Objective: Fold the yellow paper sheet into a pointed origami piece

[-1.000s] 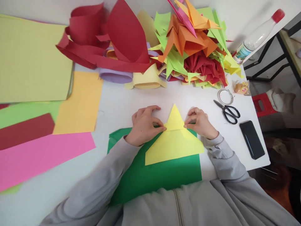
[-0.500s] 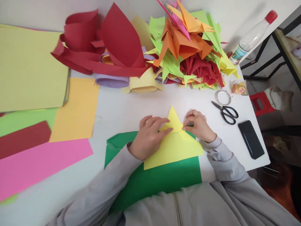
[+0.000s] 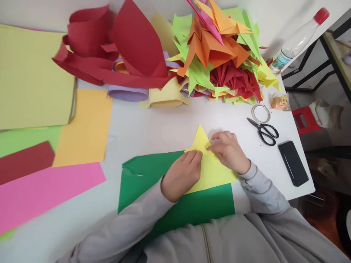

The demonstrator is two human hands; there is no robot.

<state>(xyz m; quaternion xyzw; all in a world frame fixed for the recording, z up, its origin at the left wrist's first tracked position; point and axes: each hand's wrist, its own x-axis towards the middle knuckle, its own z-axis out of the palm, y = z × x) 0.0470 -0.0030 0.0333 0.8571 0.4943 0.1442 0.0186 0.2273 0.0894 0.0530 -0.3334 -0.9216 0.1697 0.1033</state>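
A folded sheet of yellow paper (image 3: 216,171) lies in front of me, with a narrow peak pointing away from me. My left hand (image 3: 183,173) has its fingers curled together and pinches the paper near its middle, just below the peak. On the right side of the paper, my right hand (image 3: 229,150) touches it with one fingertip. Another finger is held a little apart above that one, so this hand looks open. Under the yellow paper is a larger green sheet (image 3: 208,204), creased at its far left corner. My left hand hides part of the yellow paper.
Paper rolls and a red curled sheet (image 3: 139,44) stand at the back, beside a pile of folded paper (image 3: 219,51). Coloured sheets (image 3: 85,128) lie left. On the right are scissors (image 3: 264,131), tape (image 3: 261,113), a wrapped snack (image 3: 279,102), a phone (image 3: 293,163) and a bottle (image 3: 298,42).
My left hand has moved right and toward me, its spread fingers now curled into a pinch on the paper. The fingers of my right hand have come apart and shifted slightly left.
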